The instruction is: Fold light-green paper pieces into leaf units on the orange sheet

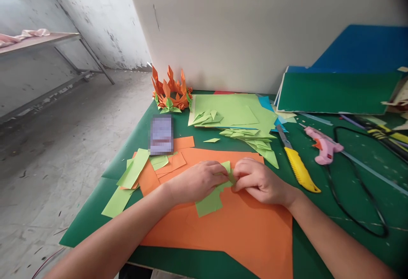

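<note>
Both hands meet over a big orange paper sheet (pixel 242 228) on the green table (pixel 350 194). My left hand (pixel 197 181) and my right hand (pixel 258 181) are closed, pinching a small light green paper piece (pixel 228 172) between their fingertips. A second light green strip (pixel 208 203) lies on the orange sheet just below my left hand. Behind the hands sit a stack of light green sheets (pixel 232 111) and several folded green paper units (pixel 255 140).
An orange and green folded paper crown (pixel 170 92) stands at the table's back edge beside a phone (pixel 161 134). To the right lie a yellow utility knife (pixel 299 168), a pink glue gun (pixel 323 145) with a black cord, and green and blue boards (pixel 334 92). Paper scraps (pixel 134 172) lie at left.
</note>
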`<move>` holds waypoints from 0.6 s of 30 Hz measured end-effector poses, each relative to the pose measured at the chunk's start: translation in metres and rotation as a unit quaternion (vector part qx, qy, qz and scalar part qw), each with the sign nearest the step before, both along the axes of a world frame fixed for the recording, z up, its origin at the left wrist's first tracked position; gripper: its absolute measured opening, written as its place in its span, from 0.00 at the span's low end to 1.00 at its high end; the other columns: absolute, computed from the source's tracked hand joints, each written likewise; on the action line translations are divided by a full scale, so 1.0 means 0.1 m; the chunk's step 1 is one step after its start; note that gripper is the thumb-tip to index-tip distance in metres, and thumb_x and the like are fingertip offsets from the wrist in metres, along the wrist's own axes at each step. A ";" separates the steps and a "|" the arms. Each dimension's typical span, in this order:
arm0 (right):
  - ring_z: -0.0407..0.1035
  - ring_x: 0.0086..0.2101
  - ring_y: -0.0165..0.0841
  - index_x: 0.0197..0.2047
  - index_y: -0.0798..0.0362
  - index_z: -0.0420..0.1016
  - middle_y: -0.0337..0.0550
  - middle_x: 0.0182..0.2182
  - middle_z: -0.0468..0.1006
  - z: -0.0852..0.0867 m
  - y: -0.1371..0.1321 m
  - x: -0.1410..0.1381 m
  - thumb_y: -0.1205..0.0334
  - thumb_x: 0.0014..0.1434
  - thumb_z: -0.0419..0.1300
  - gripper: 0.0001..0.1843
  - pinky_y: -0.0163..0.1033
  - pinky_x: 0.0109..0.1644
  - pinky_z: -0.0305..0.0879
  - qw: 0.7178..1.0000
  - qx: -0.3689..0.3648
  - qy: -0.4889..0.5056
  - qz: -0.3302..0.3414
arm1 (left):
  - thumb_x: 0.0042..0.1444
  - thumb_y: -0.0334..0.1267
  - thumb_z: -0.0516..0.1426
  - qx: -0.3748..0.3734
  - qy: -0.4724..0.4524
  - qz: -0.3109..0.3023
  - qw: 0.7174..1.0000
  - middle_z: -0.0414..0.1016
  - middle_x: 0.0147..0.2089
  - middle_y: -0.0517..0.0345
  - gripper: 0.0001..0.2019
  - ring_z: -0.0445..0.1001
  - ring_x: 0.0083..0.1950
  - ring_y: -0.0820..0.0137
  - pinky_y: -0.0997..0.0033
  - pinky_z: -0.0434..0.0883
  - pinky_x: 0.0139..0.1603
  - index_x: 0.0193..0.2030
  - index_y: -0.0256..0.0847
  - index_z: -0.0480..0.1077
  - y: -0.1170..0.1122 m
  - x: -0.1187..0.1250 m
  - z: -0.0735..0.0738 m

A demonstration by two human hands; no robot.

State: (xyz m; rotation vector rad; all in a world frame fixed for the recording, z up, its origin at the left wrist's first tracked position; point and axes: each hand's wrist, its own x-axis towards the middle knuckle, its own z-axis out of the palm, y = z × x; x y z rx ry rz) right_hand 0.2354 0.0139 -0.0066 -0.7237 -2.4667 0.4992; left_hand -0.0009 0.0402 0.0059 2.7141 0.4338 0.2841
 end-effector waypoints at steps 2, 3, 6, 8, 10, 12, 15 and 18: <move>0.67 0.34 0.34 0.28 0.48 0.76 0.42 0.29 0.73 -0.04 0.02 0.00 0.73 0.60 0.48 0.19 0.43 0.41 0.64 0.998 -0.005 0.031 -0.048 | 0.65 0.29 0.46 0.003 -0.001 -0.006 1.000 0.74 0.50 0.49 0.14 0.69 0.51 0.63 0.64 0.68 0.52 0.51 0.39 0.71 0.00 -0.01 -0.01; 0.67 0.35 0.35 0.31 0.48 0.77 0.42 0.31 0.74 -0.06 0.04 0.00 0.72 0.61 0.48 0.18 0.44 0.41 0.65 0.994 -0.004 0.043 -0.100 | 0.65 0.29 0.46 0.009 -0.002 -0.009 1.000 0.73 0.51 0.49 0.15 0.69 0.52 0.63 0.63 0.68 0.52 0.51 0.39 0.70 0.00 -0.01 -0.01; 0.68 0.39 0.38 0.43 0.48 0.77 0.45 0.35 0.75 -0.13 0.09 0.02 0.69 0.62 0.51 0.15 0.46 0.43 0.67 0.966 0.009 0.043 -0.256 | 0.66 0.30 0.45 0.033 -0.005 -0.011 0.999 0.72 0.54 0.47 0.16 0.68 0.53 0.62 0.62 0.69 0.53 0.54 0.39 0.69 -0.02 -0.02 -0.04; 0.68 0.40 0.40 0.46 0.49 0.77 0.45 0.37 0.75 -0.16 0.11 0.03 0.66 0.62 0.54 0.13 0.47 0.44 0.68 0.963 0.005 0.022 -0.270 | 0.66 0.30 0.45 0.046 -0.002 -0.009 0.999 0.71 0.56 0.47 0.17 0.67 0.54 0.61 0.61 0.68 0.55 0.56 0.39 0.68 -0.03 -0.02 -0.05; 0.69 0.40 0.40 0.45 0.48 0.78 0.46 0.37 0.75 -0.18 0.10 0.01 0.64 0.63 0.55 0.12 0.47 0.45 0.68 0.966 -0.006 0.013 -0.259 | 0.66 0.29 0.45 0.052 -0.002 -0.011 0.999 0.70 0.57 0.47 0.17 0.66 0.56 0.61 0.61 0.68 0.56 0.57 0.38 0.67 -0.04 -0.01 -0.07; 0.69 0.40 0.40 0.44 0.47 0.78 0.45 0.38 0.75 -0.18 0.08 -0.03 0.63 0.63 0.56 0.10 0.47 0.45 0.68 0.967 -0.023 0.019 -0.253 | 0.65 0.28 0.46 0.053 -0.003 -0.010 0.999 0.71 0.57 0.47 0.17 0.65 0.56 0.61 0.62 0.67 0.57 0.57 0.38 0.67 -0.05 0.00 -0.08; 0.69 0.41 0.39 0.43 0.47 0.78 0.44 0.38 0.76 -0.17 0.05 -0.08 0.62 0.63 0.57 0.09 0.46 0.46 0.68 0.964 -0.058 0.026 -0.257 | 0.64 0.27 0.48 0.051 0.006 -0.001 0.999 0.70 0.56 0.47 0.16 0.66 0.56 0.61 0.63 0.67 0.57 0.55 0.38 0.68 -0.07 0.01 -0.07; 0.70 0.42 0.39 0.42 0.47 0.77 0.43 0.39 0.77 -0.15 0.04 -0.12 0.63 0.62 0.58 0.07 0.46 0.46 0.68 0.963 -0.089 0.030 -0.254 | 0.64 0.28 0.48 0.041 0.030 0.029 0.998 0.67 0.57 0.47 0.15 0.67 0.55 0.61 0.63 0.68 0.56 0.54 0.39 0.69 -0.09 0.02 -0.04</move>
